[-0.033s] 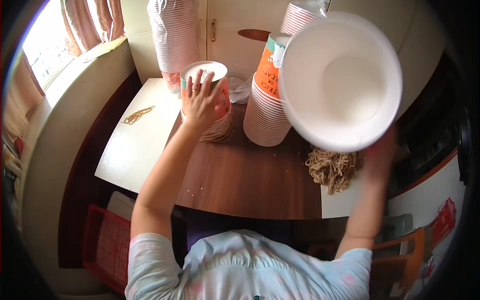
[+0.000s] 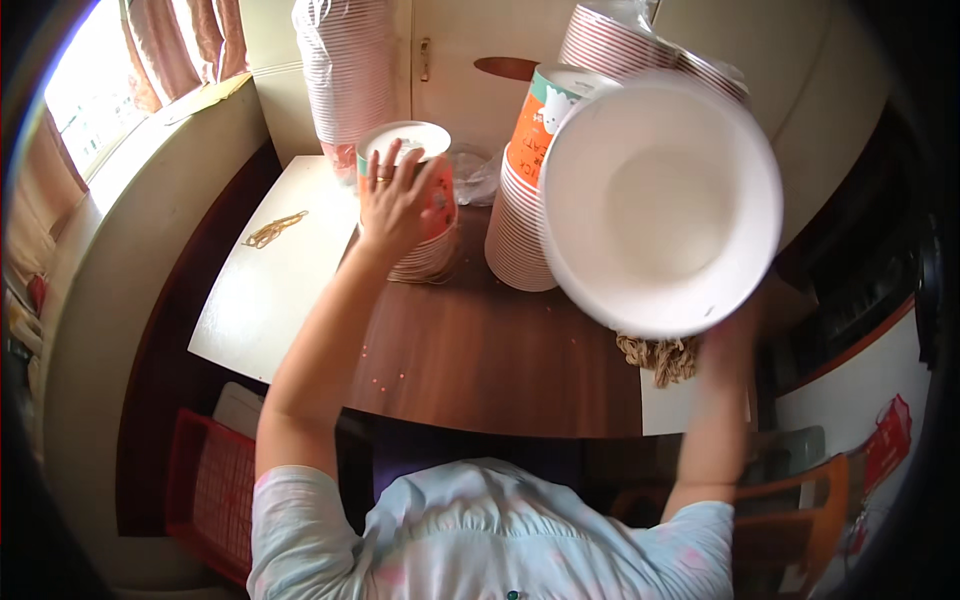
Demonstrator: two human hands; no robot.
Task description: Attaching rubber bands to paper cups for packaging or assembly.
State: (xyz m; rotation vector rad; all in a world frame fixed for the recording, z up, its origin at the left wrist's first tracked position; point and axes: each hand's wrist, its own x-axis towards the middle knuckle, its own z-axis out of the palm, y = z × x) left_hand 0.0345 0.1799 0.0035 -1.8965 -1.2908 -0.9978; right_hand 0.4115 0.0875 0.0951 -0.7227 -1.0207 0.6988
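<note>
A large paper bucket (image 2: 665,210) is up in the air at right, its white open mouth turned toward me. My right hand (image 2: 730,345) grips it at its lower right edge; the hand is blurred and its fingers are hidden behind the bucket. At left, my left hand (image 2: 393,205) lies with spread fingers against the side of a short stack of upside-down orange and green paper buckets (image 2: 425,245). Between the hands stands a taller stack of upside-down printed buckets (image 2: 518,235), partly covered by the held one.
Plastic-wrapped bucket stacks (image 2: 345,80) (image 2: 610,45) stand at the back. A heap of tan string (image 2: 660,362) lies behind the held bucket. Looped yellowish bands (image 2: 275,230) rest on the white board at left. A red crate (image 2: 215,490) sits below left, a wooden chair (image 2: 790,520) right.
The held bucket has moved left and downward with my right hand, covering more of the string and uncovering wrapped buckets behind. My left hand stays at the short stack, shifted very slightly.
</note>
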